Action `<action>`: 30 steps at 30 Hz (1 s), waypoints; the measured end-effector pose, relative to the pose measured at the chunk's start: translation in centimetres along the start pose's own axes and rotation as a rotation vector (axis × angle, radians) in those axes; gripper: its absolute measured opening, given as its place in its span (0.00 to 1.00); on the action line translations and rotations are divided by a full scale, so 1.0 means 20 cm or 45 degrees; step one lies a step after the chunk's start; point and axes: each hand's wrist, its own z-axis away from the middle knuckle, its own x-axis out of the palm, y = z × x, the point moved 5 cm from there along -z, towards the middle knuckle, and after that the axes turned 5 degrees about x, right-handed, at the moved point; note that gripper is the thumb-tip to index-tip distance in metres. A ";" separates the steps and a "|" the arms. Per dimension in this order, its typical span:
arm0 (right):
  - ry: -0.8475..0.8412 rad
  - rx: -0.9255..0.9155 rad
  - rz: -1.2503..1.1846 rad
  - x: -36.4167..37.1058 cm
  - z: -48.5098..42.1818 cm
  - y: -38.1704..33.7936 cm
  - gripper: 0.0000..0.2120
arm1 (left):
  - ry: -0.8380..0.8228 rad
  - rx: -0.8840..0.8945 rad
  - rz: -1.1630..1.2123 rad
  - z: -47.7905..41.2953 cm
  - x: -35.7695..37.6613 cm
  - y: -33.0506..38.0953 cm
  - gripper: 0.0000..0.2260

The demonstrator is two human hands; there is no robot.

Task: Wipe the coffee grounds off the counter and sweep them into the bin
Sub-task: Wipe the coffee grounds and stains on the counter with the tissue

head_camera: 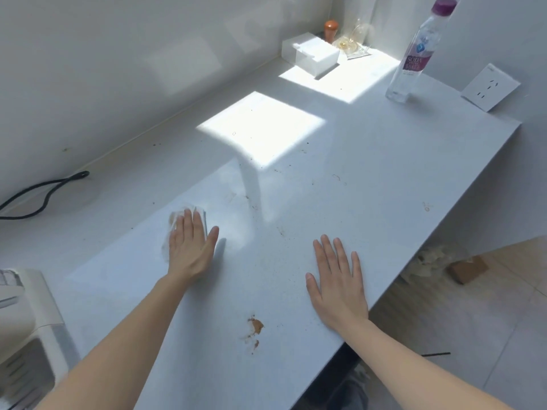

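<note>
Sunlit white surface [370, 161] along a pale wall, crossed by two bright window patches. Left hand [189, 247] flat, fingers together, pressing a crumpled white cloth [180, 216] down at the surface's mid-left; not pinching, just palm weight. Right hand [337, 279] spread open and empty, resting near the front edge as a brace.

Job judged roughly midway. Glossy, apparently wiped band running diagonally from near left up toward the cloth. Still left: a brown clump of coffee grounds [256, 325] near the front edge, between the two forearms, plus loose specks [279, 230] scattered between and beyond the hands toward the sun patches. Cloth edge stained brown, suggesting some pickup already. No bin clearly in view; only a cardboard box [467, 269] and crumpled paper on the floor below the right edge, purpose unclear.

Cloth bunched rather than folded, long axis running roughly along the fingers, pointing away from the body toward the back wall. Brown clump elongated front to back, trailing a thin smear toward the near edge.

Off to the sides: soda water bottle [414, 54] with purple cap upright at far right, white box [310, 53] in the far corner, wall socket [490, 87], black cable [44, 190] at left, white appliance [26, 327] at near left.
</note>
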 end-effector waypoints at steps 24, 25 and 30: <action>-0.076 0.012 0.012 0.01 0.00 0.00 0.30 | -0.503 1.252 -0.582 -0.18 0.10 0.55 0.36; -0.078 0.015 0.006 0.01 0.00 0.00 0.30 | -0.512 1.294 -0.587 -0.13 0.11 0.55 0.36; -0.048 0.019 -0.039 0.01 0.00 0.00 0.30 | -0.538 1.426 -0.528 0.15 0.17 0.51 0.36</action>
